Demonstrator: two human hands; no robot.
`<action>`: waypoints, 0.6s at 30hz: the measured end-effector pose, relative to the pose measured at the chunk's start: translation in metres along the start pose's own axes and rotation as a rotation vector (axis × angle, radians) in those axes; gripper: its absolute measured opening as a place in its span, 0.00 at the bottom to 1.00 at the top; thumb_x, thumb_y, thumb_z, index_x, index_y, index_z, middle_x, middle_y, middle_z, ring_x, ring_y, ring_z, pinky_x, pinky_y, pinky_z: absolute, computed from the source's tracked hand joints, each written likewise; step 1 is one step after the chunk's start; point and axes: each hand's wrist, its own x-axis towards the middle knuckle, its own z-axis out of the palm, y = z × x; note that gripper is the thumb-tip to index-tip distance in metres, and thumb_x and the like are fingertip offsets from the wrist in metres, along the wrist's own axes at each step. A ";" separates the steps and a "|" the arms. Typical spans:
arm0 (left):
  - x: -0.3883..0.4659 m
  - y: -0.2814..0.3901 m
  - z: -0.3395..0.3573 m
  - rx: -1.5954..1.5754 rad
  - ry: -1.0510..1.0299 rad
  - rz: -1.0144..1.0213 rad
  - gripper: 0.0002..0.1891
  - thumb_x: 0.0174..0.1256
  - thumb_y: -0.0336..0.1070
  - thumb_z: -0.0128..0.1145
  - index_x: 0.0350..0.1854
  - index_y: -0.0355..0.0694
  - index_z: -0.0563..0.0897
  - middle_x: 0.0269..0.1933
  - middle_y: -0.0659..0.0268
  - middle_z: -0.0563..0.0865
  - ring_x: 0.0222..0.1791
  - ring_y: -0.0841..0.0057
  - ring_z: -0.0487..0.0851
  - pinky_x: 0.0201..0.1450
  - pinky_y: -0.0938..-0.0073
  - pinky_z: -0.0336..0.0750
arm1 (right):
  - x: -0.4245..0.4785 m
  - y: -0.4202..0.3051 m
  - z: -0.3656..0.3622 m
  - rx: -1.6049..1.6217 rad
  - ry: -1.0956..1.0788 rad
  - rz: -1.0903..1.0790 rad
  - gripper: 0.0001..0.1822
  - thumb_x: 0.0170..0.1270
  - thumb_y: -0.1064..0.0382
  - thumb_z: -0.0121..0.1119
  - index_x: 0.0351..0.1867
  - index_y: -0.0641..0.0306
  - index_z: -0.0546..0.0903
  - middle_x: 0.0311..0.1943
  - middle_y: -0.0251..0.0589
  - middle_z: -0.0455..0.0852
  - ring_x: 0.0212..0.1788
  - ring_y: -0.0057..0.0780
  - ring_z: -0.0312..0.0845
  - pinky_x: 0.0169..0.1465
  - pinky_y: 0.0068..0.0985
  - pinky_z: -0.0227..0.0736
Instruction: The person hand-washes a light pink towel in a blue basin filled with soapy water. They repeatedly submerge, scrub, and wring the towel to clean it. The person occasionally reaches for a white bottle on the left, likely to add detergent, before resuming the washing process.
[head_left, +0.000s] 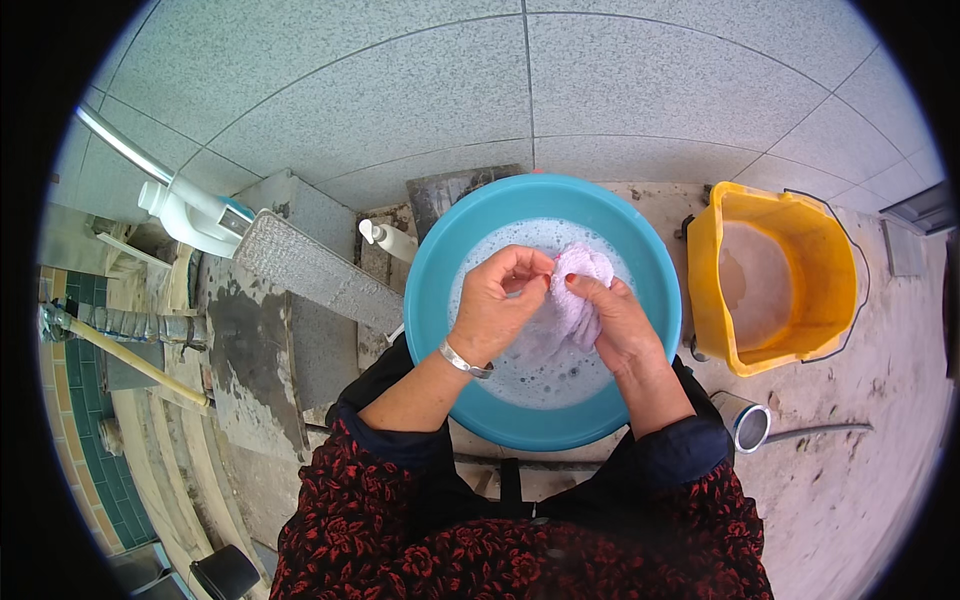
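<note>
A round blue plastic basin of sudsy water stands between my knees. Over the suds, my right hand grips a pale lilac cloth, its thumb pressed on top and the other fingers behind. The cloth is bunched, and its lower folds hang down to the foam. My left hand, with a silver bracelet on the wrist, has thumb and forefinger pinched together at the cloth's left edge. Whether a loose bit lies between those fingertips is too small to tell.
Right of the basin stands a yellow wheeled bucket with cloudy liquid; a metal can lies nearby. At left, a flat mop leans across concrete blocks beside a white jug. A white pump bottle stands close to the basin. Behind is a tiled wall.
</note>
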 end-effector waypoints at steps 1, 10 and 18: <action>0.000 0.001 0.000 0.011 0.001 0.001 0.07 0.57 0.22 0.57 0.37 0.36 0.78 0.37 0.68 0.81 0.37 0.84 0.79 0.44 0.80 0.76 | 0.000 0.000 0.000 -0.004 0.003 -0.001 0.17 0.56 0.64 0.59 0.47 0.67 0.74 0.39 0.37 0.80 0.39 0.24 0.77 0.44 0.24 0.72; 0.007 -0.017 -0.006 -0.177 0.029 -0.156 0.09 0.64 0.37 0.53 0.36 0.35 0.79 0.37 0.67 0.82 0.38 0.81 0.79 0.44 0.81 0.73 | 0.002 -0.003 -0.002 0.141 0.010 0.023 0.16 0.58 0.66 0.57 0.48 0.66 0.73 0.40 0.39 0.80 0.43 0.29 0.78 0.46 0.29 0.75; 0.001 -0.003 -0.004 -0.129 -0.174 -0.349 0.11 0.68 0.42 0.49 0.35 0.41 0.78 0.31 0.78 0.77 0.32 0.91 0.70 0.37 0.88 0.65 | 0.001 -0.015 -0.006 0.155 0.003 -0.031 0.15 0.59 0.67 0.55 0.48 0.66 0.73 0.43 0.42 0.80 0.43 0.32 0.79 0.47 0.29 0.76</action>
